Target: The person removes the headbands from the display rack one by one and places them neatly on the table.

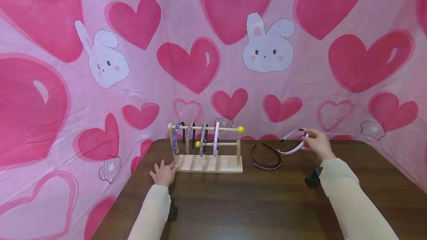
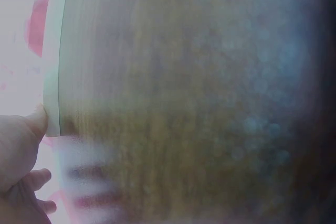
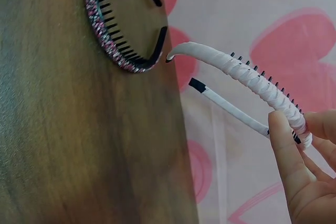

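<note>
My right hand (image 1: 318,144) pinches a pale pink wrapped headband (image 3: 257,85) by its curved middle, with dark comb teeth on the inner side. Its two ends point left, over the far right of the table. On the tabletop beside it lies a black toothed headband with pink glitter (image 1: 265,166). My left hand (image 1: 164,173) rests with spread fingers at the left end of a wooden stand (image 1: 210,163), its thumb touching the base. Along the stand's upper rod hang several headbands, including a blue glitter one (image 1: 175,140), a silver one (image 1: 202,142) and a pink wrapped one (image 1: 216,140).
Yellow balls cap the upper rod (image 1: 241,129) and the shorter lower rod (image 1: 198,144), facing opposite ways. The brown table (image 1: 267,206) ends against a pink cloth (image 1: 230,66) printed with hearts and rabbits. Dark cameras are strapped at both wrists.
</note>
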`<state>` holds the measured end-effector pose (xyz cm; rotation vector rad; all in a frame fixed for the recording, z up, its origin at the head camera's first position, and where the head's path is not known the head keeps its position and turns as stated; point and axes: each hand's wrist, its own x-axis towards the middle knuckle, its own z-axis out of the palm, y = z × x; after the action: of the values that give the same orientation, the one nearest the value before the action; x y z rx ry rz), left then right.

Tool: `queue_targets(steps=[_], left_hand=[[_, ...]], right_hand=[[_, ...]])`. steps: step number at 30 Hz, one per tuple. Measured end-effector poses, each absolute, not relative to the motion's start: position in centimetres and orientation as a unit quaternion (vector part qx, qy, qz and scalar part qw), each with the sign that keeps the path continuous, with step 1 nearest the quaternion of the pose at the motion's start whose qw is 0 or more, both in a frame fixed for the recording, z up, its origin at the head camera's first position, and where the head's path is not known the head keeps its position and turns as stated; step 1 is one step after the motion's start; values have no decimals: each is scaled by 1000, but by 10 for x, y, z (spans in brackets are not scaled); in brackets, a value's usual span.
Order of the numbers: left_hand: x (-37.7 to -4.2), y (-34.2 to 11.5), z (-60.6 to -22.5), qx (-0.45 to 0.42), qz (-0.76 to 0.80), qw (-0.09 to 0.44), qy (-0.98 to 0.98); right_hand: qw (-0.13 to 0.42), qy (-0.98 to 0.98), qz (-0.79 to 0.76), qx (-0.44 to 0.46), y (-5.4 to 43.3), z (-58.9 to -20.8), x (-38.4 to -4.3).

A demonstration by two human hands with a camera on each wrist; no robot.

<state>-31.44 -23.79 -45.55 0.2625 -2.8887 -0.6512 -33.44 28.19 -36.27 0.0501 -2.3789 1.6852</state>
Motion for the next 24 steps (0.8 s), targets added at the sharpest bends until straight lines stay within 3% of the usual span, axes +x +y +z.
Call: queue_targets(steps=[11,24], left_hand=[[-315,-237,-456,92,-222,78,-968],[-316,-237,-456,90,-222,72,-968]], right_hand=[[102,-798,593,-21,297,-384,-330],[-32,-775,631,-30,325,-410,-314]])
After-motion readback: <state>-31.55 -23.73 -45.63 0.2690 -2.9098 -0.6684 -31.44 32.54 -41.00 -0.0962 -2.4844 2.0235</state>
